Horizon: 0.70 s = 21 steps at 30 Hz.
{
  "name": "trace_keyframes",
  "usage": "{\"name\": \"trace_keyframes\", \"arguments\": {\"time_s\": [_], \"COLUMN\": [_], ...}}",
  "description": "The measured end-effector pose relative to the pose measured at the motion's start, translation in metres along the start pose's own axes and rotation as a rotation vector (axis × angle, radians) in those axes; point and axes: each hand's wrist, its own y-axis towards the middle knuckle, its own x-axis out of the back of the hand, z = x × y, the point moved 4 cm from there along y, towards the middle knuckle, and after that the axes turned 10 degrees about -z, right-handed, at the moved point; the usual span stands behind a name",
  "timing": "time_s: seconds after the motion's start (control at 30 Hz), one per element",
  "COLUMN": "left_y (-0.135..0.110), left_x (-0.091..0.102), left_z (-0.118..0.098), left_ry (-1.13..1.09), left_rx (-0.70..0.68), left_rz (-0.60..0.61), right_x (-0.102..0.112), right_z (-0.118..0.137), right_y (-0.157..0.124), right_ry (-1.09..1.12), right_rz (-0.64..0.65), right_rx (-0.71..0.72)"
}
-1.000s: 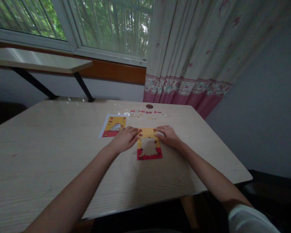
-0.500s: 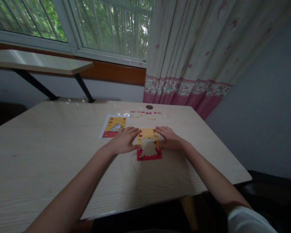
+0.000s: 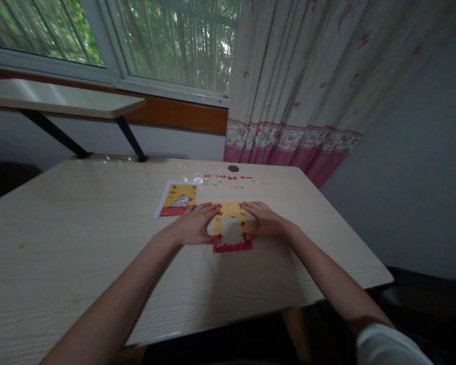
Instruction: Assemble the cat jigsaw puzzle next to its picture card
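Observation:
A partly assembled jigsaw puzzle [image 3: 230, 209] lies flat on the table, yellow at the top and red along the bottom. Its pieces form a frame around a bare middle where the tabletop shows. My left hand [image 3: 192, 225] grips its left side, fingertips at the upper corner and thumb near the lower left edge. On the opposite side, my right hand [image 3: 268, 222] holds the right edge in the same way, thumb low. Left of the puzzle is a printed picture [image 3: 182, 190] of a white cartoon animal on yellow and red, partly covered by my left hand.
Loose red puzzle pieces [image 3: 231, 178] form a row beyond my hands, with yellowish pieces [image 3: 236, 188] and pale pieces [image 3: 259, 182] nearby. A round hole [image 3: 233, 168] is at the table's back edge. A raised shelf [image 3: 61, 96] stands at the back left, a curtain [image 3: 289, 101] behind.
Both thumbs have slid down along the puzzle's sides toward its red bottom part. The fingertips stay near the upper corners. The loose pieces and printed picture remain in place.

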Motion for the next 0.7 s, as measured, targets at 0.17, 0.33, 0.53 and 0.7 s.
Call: {"name": "trace_keyframes", "arguments": {"time_s": [0.17,0.33,0.53,0.7], "left_y": [-0.0003,-0.0008,-0.0008,-0.0013], "left_x": [0.0010,-0.0011,-0.0034,-0.0015], "left_z": [-0.0010,0.0011,0.0029,0.0000], "left_ry": [0.000,-0.016,-0.019,-0.019], "left_rx": [0.005,-0.004,-0.014,-0.015], "left_rz": [0.008,-0.014,-0.023,-0.015], "right_x": [0.0005,0.0014,0.0009,0.0009], "right_z": [-0.0006,0.0009,-0.0004,0.0002], "right_y": [-0.0008,-0.0004,-0.0007,-0.0005], "right_ry": [0.006,-0.004,0.005,0.002], "right_rz": [-0.006,0.013,-0.005,-0.012], "right_rx": [0.001,-0.015,-0.012,-0.005]}}
